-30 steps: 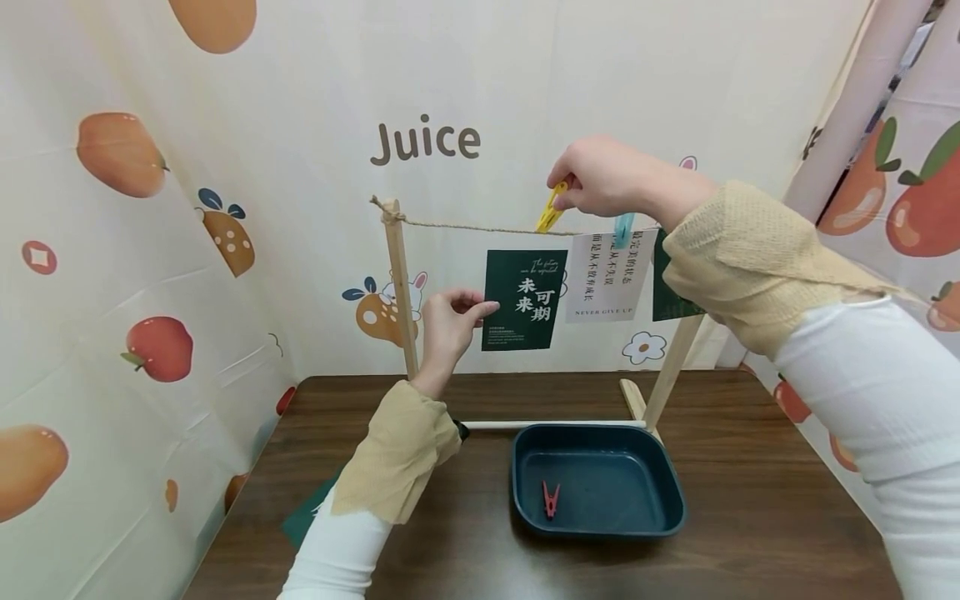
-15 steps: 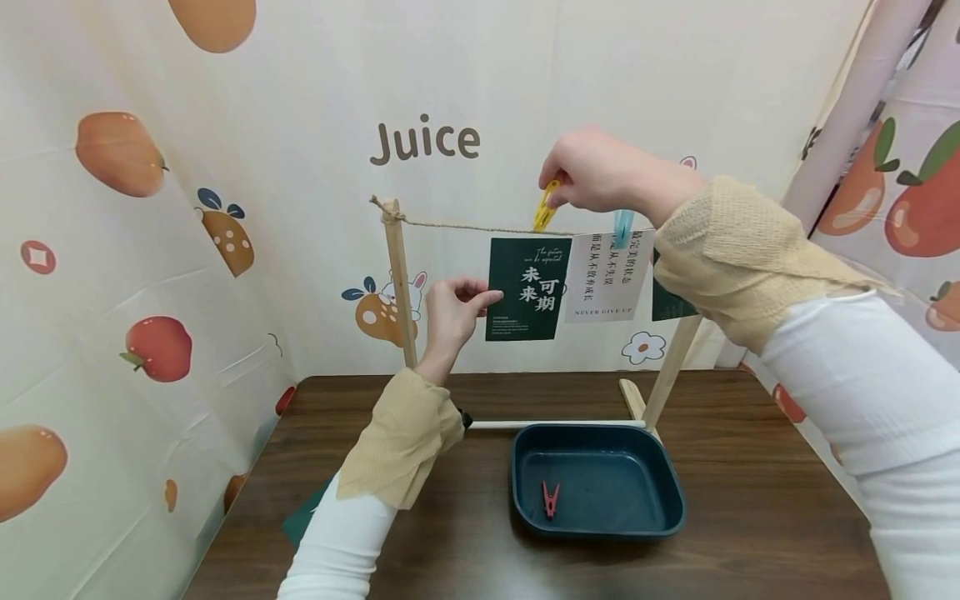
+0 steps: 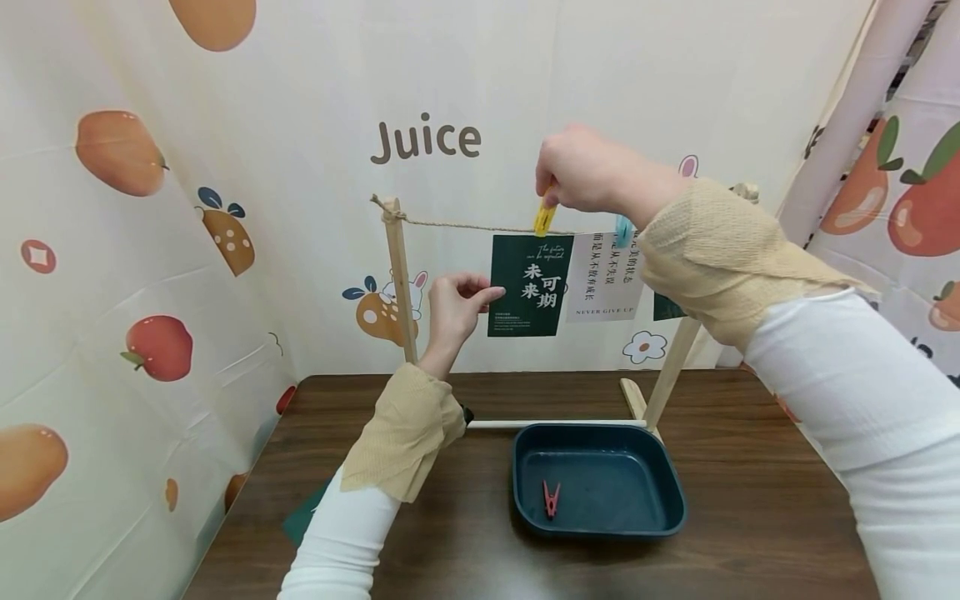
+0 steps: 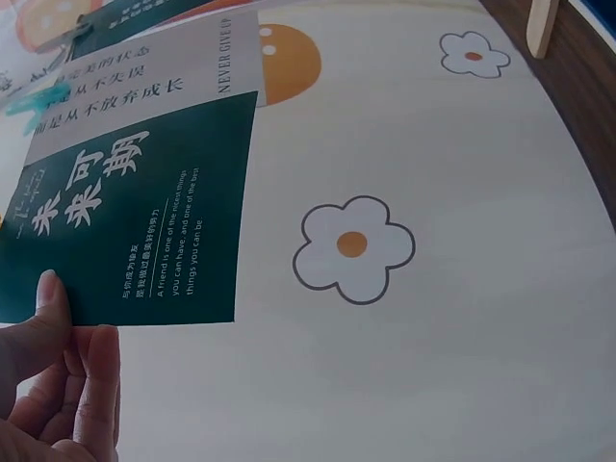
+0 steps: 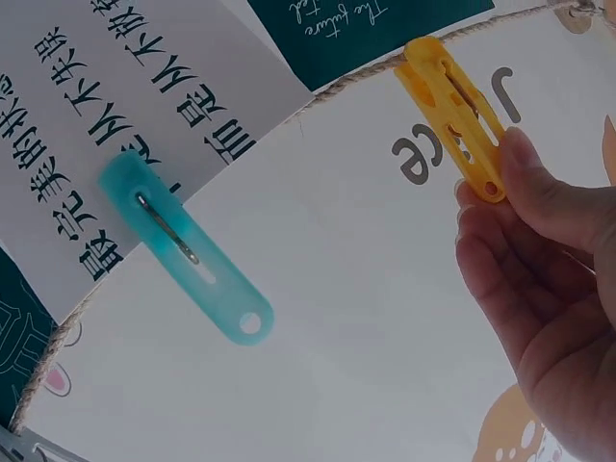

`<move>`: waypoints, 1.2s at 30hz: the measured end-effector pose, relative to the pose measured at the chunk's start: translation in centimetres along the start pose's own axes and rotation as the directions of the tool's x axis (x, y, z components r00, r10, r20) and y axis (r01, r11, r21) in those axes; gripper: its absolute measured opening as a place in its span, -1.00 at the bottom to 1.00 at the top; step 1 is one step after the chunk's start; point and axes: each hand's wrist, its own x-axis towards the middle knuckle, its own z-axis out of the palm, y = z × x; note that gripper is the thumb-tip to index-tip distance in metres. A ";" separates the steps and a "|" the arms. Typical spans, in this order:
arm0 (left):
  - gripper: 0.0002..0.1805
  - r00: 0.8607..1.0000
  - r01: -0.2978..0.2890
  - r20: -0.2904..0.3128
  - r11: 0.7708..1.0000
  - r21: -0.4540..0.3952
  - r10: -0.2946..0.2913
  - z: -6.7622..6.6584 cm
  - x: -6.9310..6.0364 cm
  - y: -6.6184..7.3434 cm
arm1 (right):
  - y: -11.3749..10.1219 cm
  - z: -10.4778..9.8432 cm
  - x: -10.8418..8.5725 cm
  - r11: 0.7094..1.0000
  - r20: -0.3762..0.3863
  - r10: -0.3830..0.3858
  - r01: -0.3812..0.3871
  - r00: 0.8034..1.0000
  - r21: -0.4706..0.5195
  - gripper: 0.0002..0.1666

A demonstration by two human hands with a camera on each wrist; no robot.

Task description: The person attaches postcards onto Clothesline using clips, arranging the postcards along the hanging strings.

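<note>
A big pale cloth (image 3: 600, 75) with fruit pictures and the word "Juice" fills the top and left of the frame. A brown table (image 3: 480, 508) covers the bottom. A wooden stand (image 3: 400, 279) is in the middle, with a string (image 3: 465, 226) across its top. A dark blue tray (image 3: 615, 496) sits at the lower right of the middle. The right hand (image 3: 588, 171), above the string, pinches a yellow clip (image 3: 543, 221) between thumb and fingers. The left hand (image 3: 456, 315), near the middle, pinches the left edge of a green card (image 3: 517, 312) with thumb and finger. The green card is just right of the middle, its top at the string. Just right of it hangs a white card (image 3: 600, 292). A flat green card (image 3: 306, 510) lies at the lower left, partly behind the left sleeve (image 3: 348, 533). A blue clip (image 3: 623, 231) holds the white card's top. The yellow clip's tip is at the string by the green card's top edge; I can't tell if it bites the card. A red clip (image 3: 551, 500) lies in the tray's left part.
</note>
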 end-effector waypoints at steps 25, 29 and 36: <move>-0.83 1.000 -0.018 0.007 1.000 0.001 0.018 0.5 0.5 -0.4 | -0.2 1.2 0.9 1.000 0.078 0.018 -0.016 0.997 -0.017 -0.88; -0.83 1.000 -0.006 0.008 1.000 0.006 0.006 0.5 0.4 -0.4 | -0.3 1.2 0.9 1.000 0.086 0.016 -0.015 0.996 -0.013 -0.87; -0.82 1.000 -0.018 -0.001 1.000 0.010 0.018 0.5 0.4 -0.4 | -0.4 1.2 0.9 0.999 0.131 0.029 -0.026 0.991 -0.025 -0.83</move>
